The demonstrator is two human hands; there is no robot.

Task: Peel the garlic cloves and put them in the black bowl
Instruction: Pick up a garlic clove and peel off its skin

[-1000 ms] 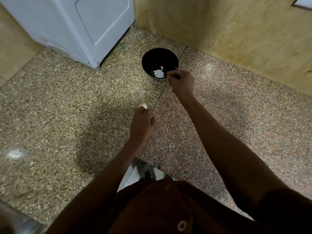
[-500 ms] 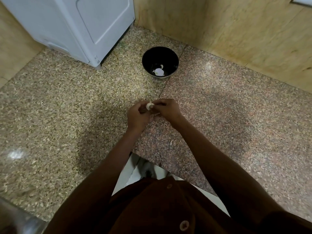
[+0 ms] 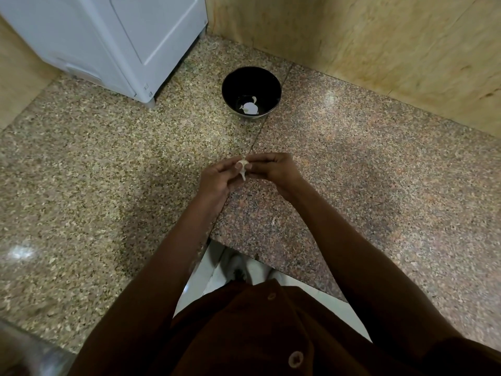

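Observation:
A pale garlic clove (image 3: 243,167) is pinched between both hands above the middle of the granite counter, a thin strip of skin hanging from it. My left hand (image 3: 217,178) holds it from the left and my right hand (image 3: 273,169) grips it from the right, fingertips meeting over it. The black bowl (image 3: 235,80) stands farther back on the counter, apart from my hands, with a white piece of garlic (image 3: 250,107) lying at its bottom.
A white appliance (image 3: 113,42) stands at the back left on the speckled counter (image 3: 108,185). A tan stone wall (image 3: 379,50) runs along the back right. The counter's front edge (image 3: 271,256) lies close to my body, with white floor below.
My right hand left the bowl and came back toward me to join the left hand on the clove. A strip of skin now hangs from the clove.

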